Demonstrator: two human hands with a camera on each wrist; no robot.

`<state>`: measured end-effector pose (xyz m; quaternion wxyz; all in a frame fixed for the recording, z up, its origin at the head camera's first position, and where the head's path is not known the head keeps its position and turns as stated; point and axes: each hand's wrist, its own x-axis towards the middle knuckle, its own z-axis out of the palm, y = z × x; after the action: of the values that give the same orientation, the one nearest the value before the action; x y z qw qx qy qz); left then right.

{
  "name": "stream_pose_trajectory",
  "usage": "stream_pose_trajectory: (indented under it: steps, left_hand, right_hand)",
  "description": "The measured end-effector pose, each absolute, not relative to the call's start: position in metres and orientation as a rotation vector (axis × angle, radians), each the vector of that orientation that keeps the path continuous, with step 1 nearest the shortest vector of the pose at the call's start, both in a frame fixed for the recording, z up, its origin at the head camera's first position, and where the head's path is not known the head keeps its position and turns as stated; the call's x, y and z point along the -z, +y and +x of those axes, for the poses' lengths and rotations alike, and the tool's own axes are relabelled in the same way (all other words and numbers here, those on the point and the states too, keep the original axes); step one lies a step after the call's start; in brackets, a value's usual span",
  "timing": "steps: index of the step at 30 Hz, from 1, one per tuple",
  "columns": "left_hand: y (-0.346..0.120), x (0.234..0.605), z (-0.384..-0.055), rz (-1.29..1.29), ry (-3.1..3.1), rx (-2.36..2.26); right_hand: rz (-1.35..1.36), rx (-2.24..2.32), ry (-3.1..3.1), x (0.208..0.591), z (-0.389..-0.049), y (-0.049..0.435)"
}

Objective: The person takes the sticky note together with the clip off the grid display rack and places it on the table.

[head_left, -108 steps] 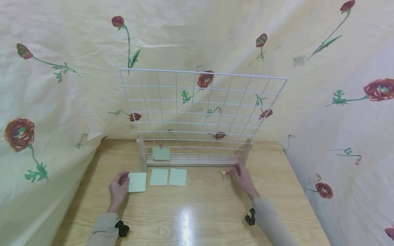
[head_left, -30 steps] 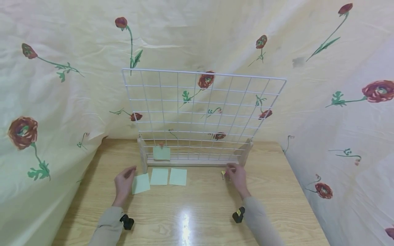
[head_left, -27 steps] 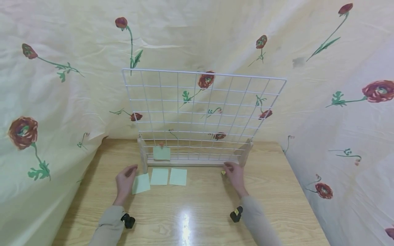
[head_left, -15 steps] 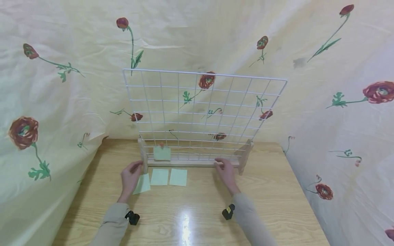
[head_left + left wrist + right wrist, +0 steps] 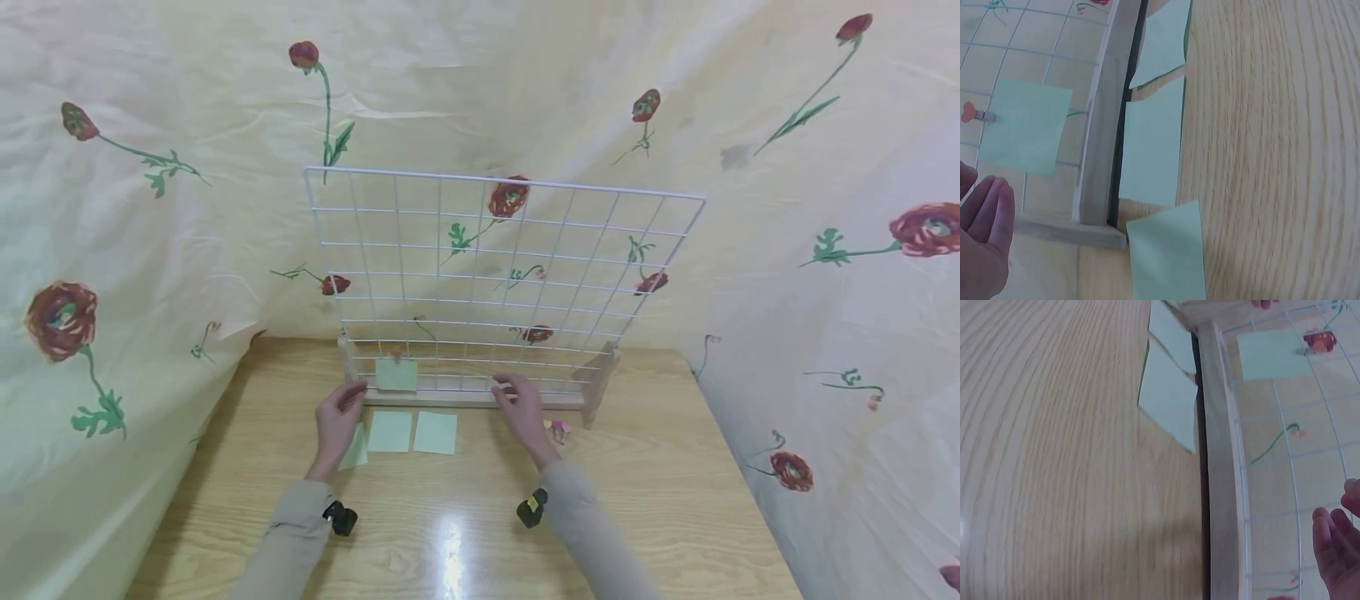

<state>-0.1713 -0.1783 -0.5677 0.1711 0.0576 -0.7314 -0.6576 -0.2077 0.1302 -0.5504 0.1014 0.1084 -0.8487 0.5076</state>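
My left hand [image 5: 339,421] hovers over a pale green paper note [image 5: 356,451] on the table, thumb and fingers apart with nothing between them. In the left wrist view its fingertips are close to another green note [image 5: 1025,127], fixed to the white wire grid [image 5: 480,275] by a small clip with a red heart [image 5: 969,112]. My right hand [image 5: 523,414] is in front of the grid's lower bars, fingers loosely bent and holding nothing in the right wrist view. Two more notes, a left one [image 5: 390,432] and a right one [image 5: 435,432], lie side by side before the grid.
Small pink and yellow clips [image 5: 557,430] lie on the wooden table [image 5: 480,517], beyond my right wrist. A pale wooden base [image 5: 465,399] with two side feet supports the grid. Flower-printed cloth [image 5: 187,275] surrounds the table.
The leftmost note was shifted right and turned slightly, then released. My right hand has left the clips and moved left. My left hand has moved right and up toward the grid.
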Motion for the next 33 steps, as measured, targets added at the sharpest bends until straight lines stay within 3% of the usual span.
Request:
stream_pose_trajectory:
  steps: [23,33]
  left_hand:
    - [-0.162,0.572,-0.194,0.205,-2.056,1.906]
    - [-0.154,0.574,-0.200,0.243,-2.026,1.877]
  right_hand:
    - [0.622,-1.437,-2.522,0.529,-0.225,0.077]
    - [0.636,-1.514,-2.514,0.527,-0.223,0.047]
